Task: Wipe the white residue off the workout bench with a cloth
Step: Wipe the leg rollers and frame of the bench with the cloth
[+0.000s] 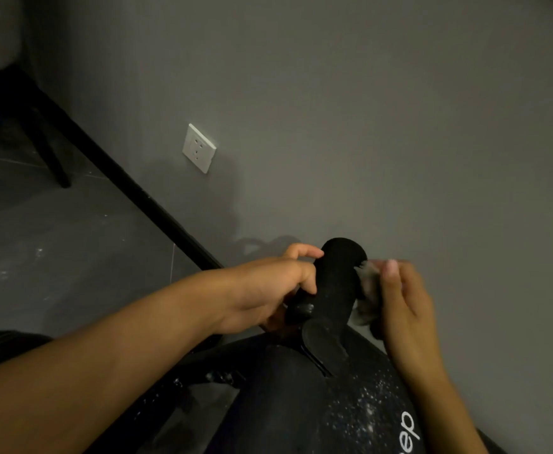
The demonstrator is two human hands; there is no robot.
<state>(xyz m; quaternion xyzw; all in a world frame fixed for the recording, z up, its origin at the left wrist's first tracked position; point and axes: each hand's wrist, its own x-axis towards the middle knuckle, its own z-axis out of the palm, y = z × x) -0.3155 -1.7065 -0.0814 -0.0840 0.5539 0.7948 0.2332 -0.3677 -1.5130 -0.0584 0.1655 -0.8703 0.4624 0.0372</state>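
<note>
The black workout bench (294, 401) fills the lower middle, its pad speckled with white residue (363, 411) near some white lettering. A black foam roller (335, 283) rises from the bench's far end. My left hand (268, 290) grips the roller's left side, near its end cap. My right hand (399, 299) presses a crumpled light cloth (366, 299) against the roller's right side. Most of the cloth is hidden behind my fingers, and the hand is blurred.
A grey wall (366, 109) stands close behind the bench, with a white socket (199, 148) and a black skirting board (121, 178). A dark chair leg (49, 152) stands on the dusty grey floor (55, 257) at left.
</note>
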